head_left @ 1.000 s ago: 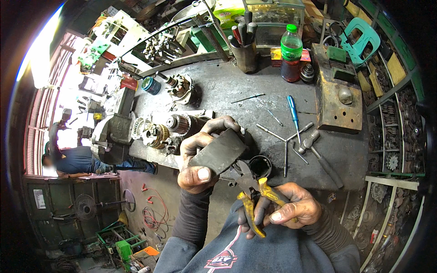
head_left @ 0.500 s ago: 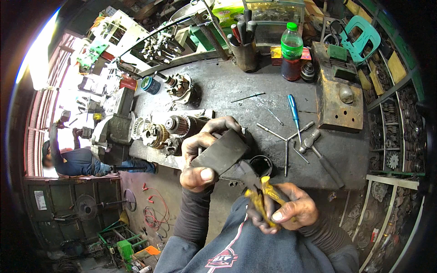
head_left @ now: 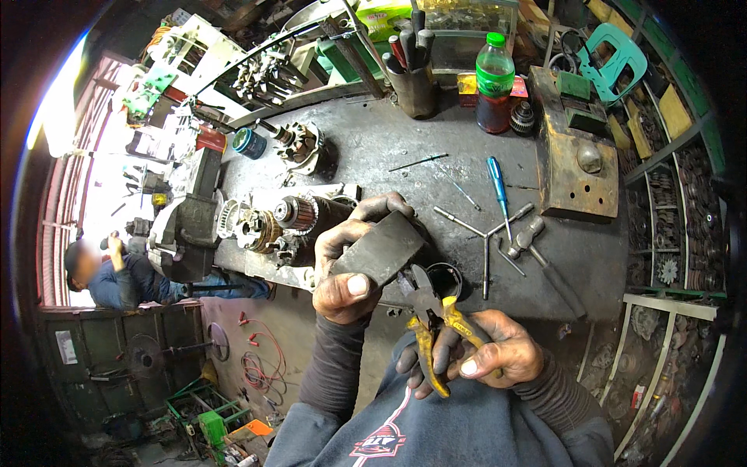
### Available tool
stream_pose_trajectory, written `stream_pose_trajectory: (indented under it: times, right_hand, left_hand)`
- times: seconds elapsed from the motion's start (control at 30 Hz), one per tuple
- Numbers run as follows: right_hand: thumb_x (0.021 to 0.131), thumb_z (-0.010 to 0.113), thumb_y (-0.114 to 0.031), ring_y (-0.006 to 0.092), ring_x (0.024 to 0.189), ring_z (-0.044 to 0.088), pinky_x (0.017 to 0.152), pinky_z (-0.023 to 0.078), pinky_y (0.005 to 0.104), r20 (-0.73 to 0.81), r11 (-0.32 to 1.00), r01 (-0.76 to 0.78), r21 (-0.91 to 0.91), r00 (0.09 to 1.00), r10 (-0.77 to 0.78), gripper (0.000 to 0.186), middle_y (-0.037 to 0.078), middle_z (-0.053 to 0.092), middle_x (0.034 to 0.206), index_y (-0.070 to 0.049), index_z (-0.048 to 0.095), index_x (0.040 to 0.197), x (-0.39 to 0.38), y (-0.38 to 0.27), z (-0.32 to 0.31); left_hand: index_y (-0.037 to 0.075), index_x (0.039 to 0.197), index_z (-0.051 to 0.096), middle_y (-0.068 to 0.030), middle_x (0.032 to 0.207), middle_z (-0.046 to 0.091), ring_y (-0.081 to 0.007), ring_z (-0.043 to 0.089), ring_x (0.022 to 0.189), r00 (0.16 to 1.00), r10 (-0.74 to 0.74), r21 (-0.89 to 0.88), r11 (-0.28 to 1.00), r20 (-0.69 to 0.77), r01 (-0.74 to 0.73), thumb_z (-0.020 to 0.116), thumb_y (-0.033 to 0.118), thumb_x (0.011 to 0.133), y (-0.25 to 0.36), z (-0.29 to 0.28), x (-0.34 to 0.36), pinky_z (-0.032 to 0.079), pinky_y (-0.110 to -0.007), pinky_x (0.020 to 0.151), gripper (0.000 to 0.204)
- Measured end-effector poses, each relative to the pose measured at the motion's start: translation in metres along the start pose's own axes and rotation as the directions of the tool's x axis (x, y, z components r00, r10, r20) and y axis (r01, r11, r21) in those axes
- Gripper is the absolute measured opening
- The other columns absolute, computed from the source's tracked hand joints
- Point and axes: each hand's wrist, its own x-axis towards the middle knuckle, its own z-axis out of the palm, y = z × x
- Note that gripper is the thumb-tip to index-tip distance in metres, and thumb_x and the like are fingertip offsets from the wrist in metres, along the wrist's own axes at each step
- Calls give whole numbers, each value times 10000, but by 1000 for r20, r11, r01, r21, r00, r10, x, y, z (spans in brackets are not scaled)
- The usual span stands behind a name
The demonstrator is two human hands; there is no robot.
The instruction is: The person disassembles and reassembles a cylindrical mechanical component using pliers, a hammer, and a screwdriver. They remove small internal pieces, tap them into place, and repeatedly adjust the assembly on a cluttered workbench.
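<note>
Yellow grips, scuffed dark, mark the pliers [head_left: 430, 311] at the front of my feed; the right hand [head_left: 502, 350] curls around them, some fingers between the handles, which I see splayed wider than half a second ago, when they nearly met. Their grey steel head sits by the lower right edge of a dark, flat-faced rectangular block [head_left: 381, 249]; I cannot tell whether the tips touch it. The left hand [head_left: 333, 292] pinches that block between thumb and fingers, as before, near the front edge of the worn, stained bench [head_left: 366, 148]. Beyond it I make out a smooth, three-armed steel wrench [head_left: 485, 237], a ribbed, copper-toned cylinder [head_left: 296, 214] and a rust-browned metal box [head_left: 580, 179]. Farthest left, a co-worker [head_left: 117, 284] in dark clothing has bent in an arm that was outstretched.
</note>
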Motion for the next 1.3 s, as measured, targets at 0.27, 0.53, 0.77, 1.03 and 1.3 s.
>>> stream_pose_trajectory:
  times: [0.27, 0.53, 0.77, 1.03, 1.3]
  right_hand:
    - [777, 639, -135, 358, 1126, 673, 1017, 526, 471, 18, 999, -21, 37, 1000, 20, 438, 290, 596, 1285, 122, 634, 1133, 0, -1, -1]
    - [776, 640, -144, 343, 1047, 679, 938, 564, 481, 2, 1000, -10, 17, 1000, 10, 380, 259, 619, 1193, 120, 646, 1049, 0, 0, -2]
    - [774, 639, -140, 342, 1024, 674, 897, 573, 474, -2, 999, 6, 32, 1000, -6, 343, 257, 618, 1155, 117, 648, 1001, 1, -1, -1]
    - [771, 642, -140, 304, 929, 664, 779, 564, 402, -5, 996, 0, 84, 1000, 0, 281, 252, 612, 1072, 58, 618, 969, 0, 4, -4]
    - [754, 644, -94, 293, 861, 678, 703, 554, 401, -97, 989, 79, 124, 993, -67, 234, 208, 636, 965, 19, 576, 946, 6, 14, -4]
  left_hand:
    - [-9, 964, 731, -318, 1265, 589, -395, 582, 1161, 1000, -3, -25, 1000, 19, 4, 776, 351, 551, 2, 0, -1, 488, -460, 1007, 550]
    - [-3, 928, 732, -316, 1248, 602, -389, 589, 1151, 996, 1, 18, 1000, 91, -3, 775, 359, 526, 0, -10, 2, 468, -465, 1021, 543]
    - [-2, 888, 734, -312, 1233, 614, -385, 589, 1151, 996, 1, 84, 996, 93, -9, 771, 383, 518, -1, -12, 3, 460, -458, 1021, 535]
    - [2, 876, 719, -316, 1234, 612, -378, 593, 1150, 993, -10, 51, 999, 120, 4, 786, 394, 508, -4, -15, 3, 457, -454, 1023, 541]
    - [-12, 942, 725, -308, 1290, 580, -374, 589, 1164, 998, -37, -47, 998, -50, 35, 808, 325, 559, -9, -6, -1, 474, -446, 1026, 517]
